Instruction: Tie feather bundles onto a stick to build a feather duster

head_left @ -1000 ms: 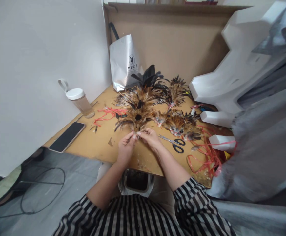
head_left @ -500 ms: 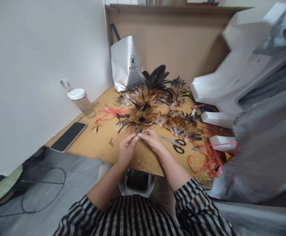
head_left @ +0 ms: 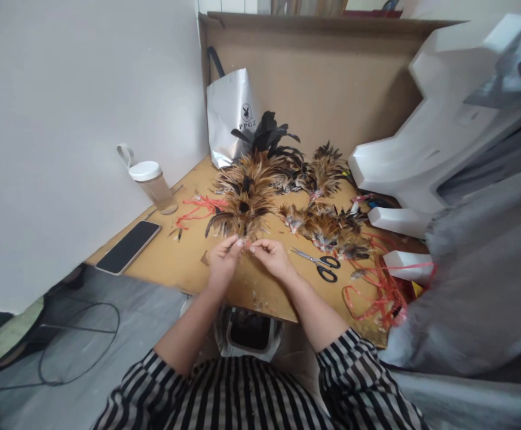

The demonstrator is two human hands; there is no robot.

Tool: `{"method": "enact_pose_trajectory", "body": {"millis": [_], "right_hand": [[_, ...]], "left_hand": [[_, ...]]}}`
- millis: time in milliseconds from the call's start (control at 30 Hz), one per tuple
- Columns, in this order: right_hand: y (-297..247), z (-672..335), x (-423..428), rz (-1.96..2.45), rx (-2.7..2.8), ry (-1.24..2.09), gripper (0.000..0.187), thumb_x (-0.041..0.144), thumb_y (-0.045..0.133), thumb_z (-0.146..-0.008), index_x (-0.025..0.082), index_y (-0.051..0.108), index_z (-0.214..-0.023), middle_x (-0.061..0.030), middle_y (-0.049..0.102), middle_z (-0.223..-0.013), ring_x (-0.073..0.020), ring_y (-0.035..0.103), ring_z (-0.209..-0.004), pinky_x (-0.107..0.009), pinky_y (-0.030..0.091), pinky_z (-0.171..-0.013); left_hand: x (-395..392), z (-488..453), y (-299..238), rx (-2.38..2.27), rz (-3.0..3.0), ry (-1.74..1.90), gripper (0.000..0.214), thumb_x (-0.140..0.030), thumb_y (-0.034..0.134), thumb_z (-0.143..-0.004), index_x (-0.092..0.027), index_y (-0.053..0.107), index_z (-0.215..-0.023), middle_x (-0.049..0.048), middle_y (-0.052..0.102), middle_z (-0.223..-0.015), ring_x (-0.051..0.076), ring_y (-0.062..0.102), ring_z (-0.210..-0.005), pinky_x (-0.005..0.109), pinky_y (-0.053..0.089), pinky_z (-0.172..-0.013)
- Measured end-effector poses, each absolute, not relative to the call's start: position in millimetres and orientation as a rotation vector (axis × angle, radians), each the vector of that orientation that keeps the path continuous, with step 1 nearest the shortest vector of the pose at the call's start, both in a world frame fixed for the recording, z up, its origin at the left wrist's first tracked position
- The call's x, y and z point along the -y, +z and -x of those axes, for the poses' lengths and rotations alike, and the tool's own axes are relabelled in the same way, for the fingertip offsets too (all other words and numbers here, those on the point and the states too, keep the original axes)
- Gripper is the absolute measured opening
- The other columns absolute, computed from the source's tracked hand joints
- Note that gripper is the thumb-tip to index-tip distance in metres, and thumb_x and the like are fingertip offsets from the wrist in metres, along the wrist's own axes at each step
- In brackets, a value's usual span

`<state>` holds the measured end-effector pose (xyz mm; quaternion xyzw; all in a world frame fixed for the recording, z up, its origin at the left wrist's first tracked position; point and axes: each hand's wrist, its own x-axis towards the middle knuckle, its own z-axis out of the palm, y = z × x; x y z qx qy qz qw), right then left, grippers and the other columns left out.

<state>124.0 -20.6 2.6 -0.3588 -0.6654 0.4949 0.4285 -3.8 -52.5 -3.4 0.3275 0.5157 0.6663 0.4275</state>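
A long bundle of brown and black feathers point(head_left: 247, 200) lies on the wooden table point(head_left: 184, 263) in front of me. My left hand point(head_left: 222, 263) and my right hand point(head_left: 272, 257) meet at the bundle's near end, both with fingers pinched on its base. More feather bunches point(head_left: 327, 224) are spread to the right of it. Black-handled scissors point(head_left: 321, 266) lie just right of my right hand.
A phone point(head_left: 128, 246) lies at the table's left edge, with a white-lidded bottle point(head_left: 153, 186) behind it. Red plastic strings point(head_left: 377, 286) tangle at the right. A silver bag point(head_left: 233, 116) leans on the cardboard back wall. White foam pieces point(head_left: 422, 149) and grey cloth point(head_left: 484, 269) crowd the right.
The feather bundle has swung slightly left and my hands have shifted with it, staying pinched on its base. The view has tilted a little.
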Motion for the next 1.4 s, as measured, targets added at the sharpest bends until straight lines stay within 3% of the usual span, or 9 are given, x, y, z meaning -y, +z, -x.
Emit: {"method": "enact_pose_trajectory", "body": {"millis": [167,333,500,633,767,933,1167,1400], "right_hand": [[11.6,-120.6,38.1,0.759,2.026,0.753,0.021,0.03,0.05,-0.082,0.019,0.068,-0.081,-0.0022,0.063,-0.066,-0.0121,0.051,-0.057,-0.024,0.039,-0.061],[18.4,-117.5,49.8,0.745,2.033,0.72,0.024,0.029,0.047,-0.084,0.018,0.066,-0.076,0.0,0.058,-0.058,-0.0105,0.047,-0.051,-0.022,0.038,-0.056],[37.1,-116.9,57.5,0.772,2.177,0.675,0.024,0.026,0.044,-0.085,0.016,0.063,-0.075,0.0003,0.057,-0.06,-0.01,0.047,-0.053,-0.021,0.035,-0.055],[74.4,-117.2,61.8,0.775,2.515,0.356,0.023,0.022,0.045,-0.084,0.016,0.063,-0.071,-0.0019,0.061,-0.066,-0.0117,0.051,-0.061,-0.023,0.033,-0.06],[110.2,-118.8,51.4,0.807,2.706,0.032,0.023,0.026,0.045,-0.086,0.018,0.066,-0.082,-0.0053,0.065,-0.081,-0.0143,0.055,-0.072,-0.024,0.032,-0.062],[131.5,-112.1,35.7,0.798,2.788,-0.138,0.026,0.032,0.044,-0.088,0.021,0.068,-0.088,-0.0044,0.064,-0.085,-0.0149,0.056,-0.077,-0.024,0.03,-0.06],[144.9,-98.1,31.6,0.79,2.799,0.01,0.02,0.034,0.055,-0.081,0.02,0.069,-0.082,-0.0041,0.067,-0.082,-0.0155,0.057,-0.076,-0.023,0.032,-0.06],[133.6,-161.8,-14.3,1.057,2.49,0.994,0.029,0.039,0.064,-0.069,0.013,0.072,-0.075,-0.0028,0.068,-0.067,-0.0136,0.058,-0.059,-0.023,0.042,-0.058]], "left_hand": [[53.9,11.2,-9.0,-1.331,-0.962,1.703,0.035,-0.036,0.069,-0.063,-0.012,0.069,-0.089,0.0051,0.069,-0.077,0.013,0.06,-0.065,0.027,0.048,-0.065],[63.7,18.1,-2.9,-1.441,-1.254,1.71,0.024,-0.031,0.064,-0.068,-0.014,0.071,-0.084,0.0075,0.071,-0.085,0.02,0.063,-0.084,0.039,0.045,-0.087],[66.6,29.4,2.6,-1.506,-1.554,1.643,0.02,-0.026,0.058,-0.074,-0.015,0.071,-0.085,0.0083,0.07,-0.084,0.02,0.063,-0.081,0.038,0.048,-0.082],[70.6,42.4,8.4,-1.607,-1.907,1.443,0.021,-0.02,0.052,-0.078,-0.015,0.068,-0.091,0.01,0.07,-0.09,0.021,0.063,-0.086,0.036,0.048,-0.082],[87.2,51.3,19.9,-1.678,-2.2,1.223,0.029,-0.023,0.047,-0.084,-0.016,0.057,-0.11,0.0096,0.068,-0.095,0.019,0.064,-0.085,0.032,0.049,-0.078],[108.7,55.0,37.1,-1.721,-2.568,0.891,0.025,-0.026,0.039,-0.089,-0.017,0.052,-0.107,0.0076,0.064,-0.084,0.018,0.061,-0.079,0.028,0.047,-0.07],[114.1,74.5,59.6,-1.365,-2.952,0.681,0.031,-0.011,0.036,-0.085,-0.016,0.052,-0.112,0.0074,0.06,-0.084,0.017,0.057,-0.081,0.03,0.048,-0.074],[128.5,117.4,69.8,-1.187,-2.652,0.876,0.027,-0.017,0.045,-0.084,-0.02,0.06,-0.107,0.0082,0.064,-0.087,0.017,0.059,-0.083,0.029,0.047,-0.077]]}}
